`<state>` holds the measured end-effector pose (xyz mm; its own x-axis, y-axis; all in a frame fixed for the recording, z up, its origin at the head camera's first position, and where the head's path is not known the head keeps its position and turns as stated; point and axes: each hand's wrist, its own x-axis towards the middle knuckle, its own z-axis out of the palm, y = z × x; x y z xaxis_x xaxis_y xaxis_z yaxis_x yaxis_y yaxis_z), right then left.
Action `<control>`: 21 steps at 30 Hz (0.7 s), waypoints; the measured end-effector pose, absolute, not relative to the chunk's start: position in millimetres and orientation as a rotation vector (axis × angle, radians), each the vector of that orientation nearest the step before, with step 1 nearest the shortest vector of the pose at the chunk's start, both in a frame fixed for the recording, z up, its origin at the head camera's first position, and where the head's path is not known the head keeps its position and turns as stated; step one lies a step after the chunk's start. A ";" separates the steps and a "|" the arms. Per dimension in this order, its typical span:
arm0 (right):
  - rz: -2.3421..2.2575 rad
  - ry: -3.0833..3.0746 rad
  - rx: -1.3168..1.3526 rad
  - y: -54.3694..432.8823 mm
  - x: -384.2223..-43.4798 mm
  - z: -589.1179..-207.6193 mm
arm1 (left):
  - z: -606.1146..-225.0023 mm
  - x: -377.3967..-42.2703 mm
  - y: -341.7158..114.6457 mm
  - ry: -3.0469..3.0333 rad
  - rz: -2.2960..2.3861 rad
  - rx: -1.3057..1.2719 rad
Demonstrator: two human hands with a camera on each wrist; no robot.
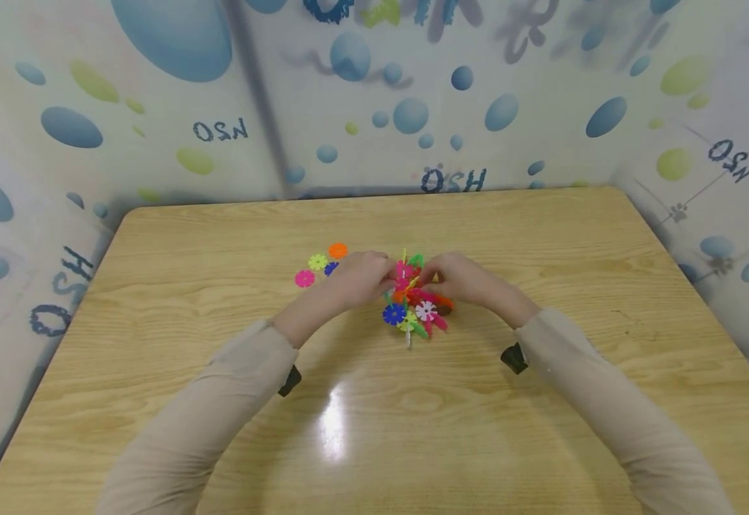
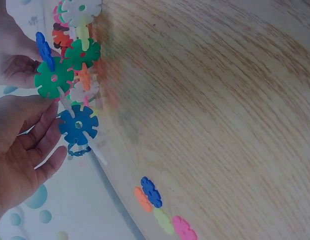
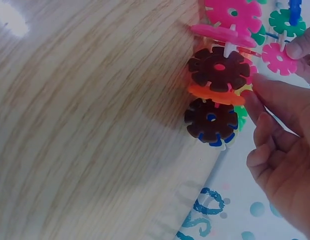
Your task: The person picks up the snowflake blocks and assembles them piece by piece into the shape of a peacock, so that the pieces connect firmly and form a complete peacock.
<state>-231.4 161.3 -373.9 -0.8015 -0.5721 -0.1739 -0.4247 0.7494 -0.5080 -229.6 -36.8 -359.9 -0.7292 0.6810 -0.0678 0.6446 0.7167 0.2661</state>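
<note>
A colourful cluster of interlocking notched plastic discs (image 1: 426, 310) stands on the wooden table between both hands. My left hand (image 1: 363, 277) pinches a pink disc (image 3: 280, 59) at the cluster's upper left, the thumb on its face in the right wrist view. Beside those fingers in the left wrist view are a green disc (image 2: 54, 78) and a blue disc (image 2: 79, 125), joined by a white one seen edge-on. My right hand (image 1: 463, 277) grips the cluster's other side with thumb and fingertips, close to a brown disc (image 3: 219, 69) and an orange disc (image 3: 216, 94).
Several loose discs lie on the table left of the cluster: orange (image 1: 338, 250), yellow-green (image 1: 317, 262), pink (image 1: 305, 278) and a blue one (image 1: 331, 268) partly behind my left hand. A patterned wall covering (image 1: 374, 129) rises behind the table's far edge.
</note>
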 end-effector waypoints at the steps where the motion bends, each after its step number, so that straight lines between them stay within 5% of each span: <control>1: -0.643 2.631 -0.765 161.0 -231.3 -374.0 | -360.1 -229.7 -36.4 2.757 0.343 1.070; 21: -0.542 2.677 -0.811 157.6 -229.9 -377.6 | -359.7 -240.2 -20.9 2.600 0.290 0.935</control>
